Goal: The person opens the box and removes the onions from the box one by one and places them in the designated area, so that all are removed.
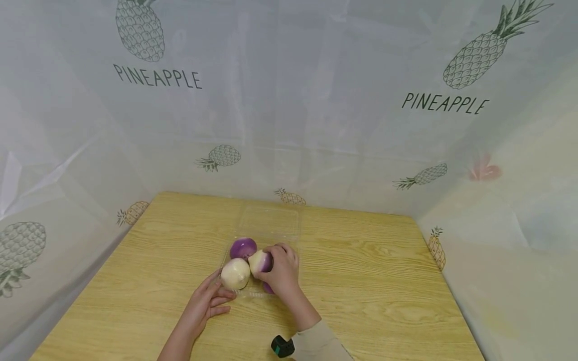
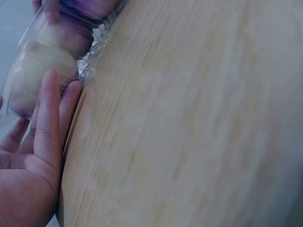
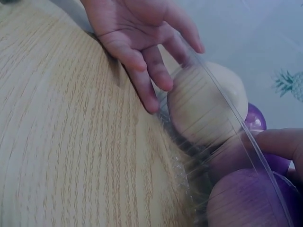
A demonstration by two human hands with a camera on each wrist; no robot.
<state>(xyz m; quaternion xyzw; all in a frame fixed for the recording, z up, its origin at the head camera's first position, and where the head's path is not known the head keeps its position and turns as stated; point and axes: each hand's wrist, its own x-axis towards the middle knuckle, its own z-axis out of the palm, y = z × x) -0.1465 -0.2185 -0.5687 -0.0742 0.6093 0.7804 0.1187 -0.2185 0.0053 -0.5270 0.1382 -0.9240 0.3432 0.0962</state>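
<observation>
A clear plastic clamshell box (image 3: 215,78) holds several glossy purple-and-white turnips. My right hand (image 1: 283,265) grips one turnip (image 1: 260,263) from above, its cream end facing left. A mostly cream turnip (image 1: 235,274) sits at the front left, and a purple one (image 1: 243,248) lies behind it. Another purple turnip (image 3: 248,201) is at the front right, largely hidden under my right hand in the head view. At the box's front-left corner, my left hand (image 1: 208,301) has its fingers extended against the plastic wall, palm turned up in the right wrist view.
The box's transparent lid (image 1: 269,220) lies folded back towards the rear of the wooden table (image 1: 361,281). A pineapple-printed sheet (image 1: 316,100) hangs along the back and sides. A black device (image 1: 282,346) is at the right sleeve's cuff.
</observation>
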